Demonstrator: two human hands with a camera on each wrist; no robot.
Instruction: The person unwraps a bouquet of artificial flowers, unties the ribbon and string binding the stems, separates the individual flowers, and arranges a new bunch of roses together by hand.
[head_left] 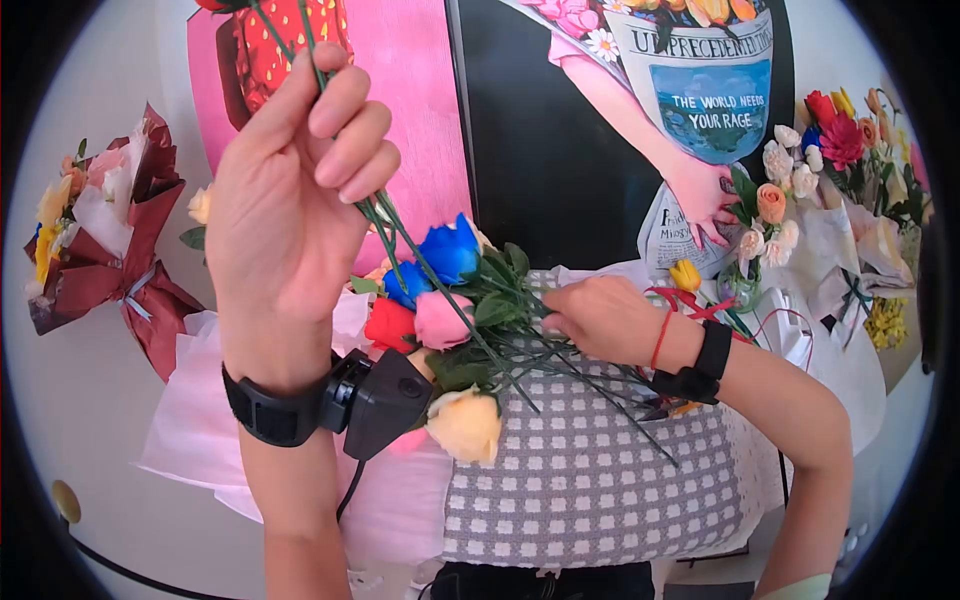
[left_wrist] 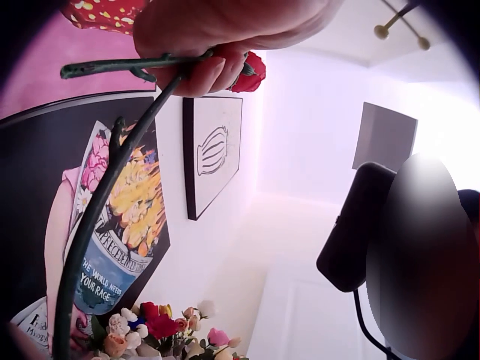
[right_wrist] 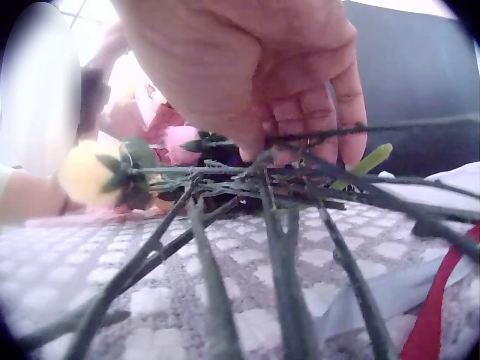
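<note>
My left hand (head_left: 285,190) is raised at the left of the head view, pinching two long green stems between thumb and curled fingers. A red rose (left_wrist: 251,73) shows beyond those fingers in the left wrist view. Lower down, my right hand (head_left: 608,318) holds the crossing green stems (right_wrist: 281,262) of a loose bunch, fingers bent down around them. This bunch includes blue roses (head_left: 448,252), a pink rose (head_left: 443,320), a red rose (head_left: 390,325) and a cream rose (head_left: 465,425), with heads pointing left. The right fingertips are partly hidden behind the stems.
A grey and white checked cloth (head_left: 590,500) lies under the stems, beside pink wrapping paper (head_left: 190,430). A wrapped bouquet (head_left: 130,250) stands left; more flowers (head_left: 780,215) stand right. Red ribbon (head_left: 680,300) lies near the right wrist. A large painting (head_left: 540,150) rises behind.
</note>
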